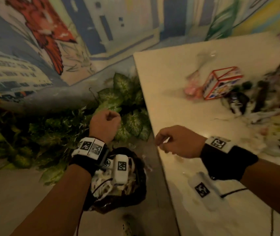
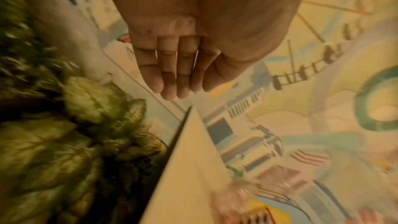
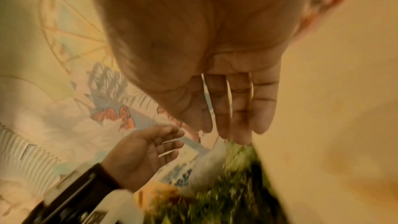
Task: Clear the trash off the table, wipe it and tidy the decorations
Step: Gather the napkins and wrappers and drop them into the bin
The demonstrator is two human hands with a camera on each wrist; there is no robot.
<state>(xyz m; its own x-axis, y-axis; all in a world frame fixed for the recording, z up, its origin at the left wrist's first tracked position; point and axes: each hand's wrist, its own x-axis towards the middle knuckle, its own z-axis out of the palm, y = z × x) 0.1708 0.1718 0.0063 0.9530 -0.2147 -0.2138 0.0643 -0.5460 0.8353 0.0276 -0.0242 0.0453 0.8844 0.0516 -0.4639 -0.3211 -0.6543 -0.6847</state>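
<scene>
Two empty, loosely curled hands, left [image 1: 105, 123] and right [image 1: 176, 141], hover near the table [image 1: 175, 68] edge (trash [image 1: 272, 106] lies far right).

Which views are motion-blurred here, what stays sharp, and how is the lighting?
Head view: dim warm light; the table's far right clutter is smeared, while the left hand and right hand stay fairly sharp. Left wrist view: the leaves streak, the fingers look crisp. Right wrist view: yellowish cast, foliage blurred, palm soft.
</scene>
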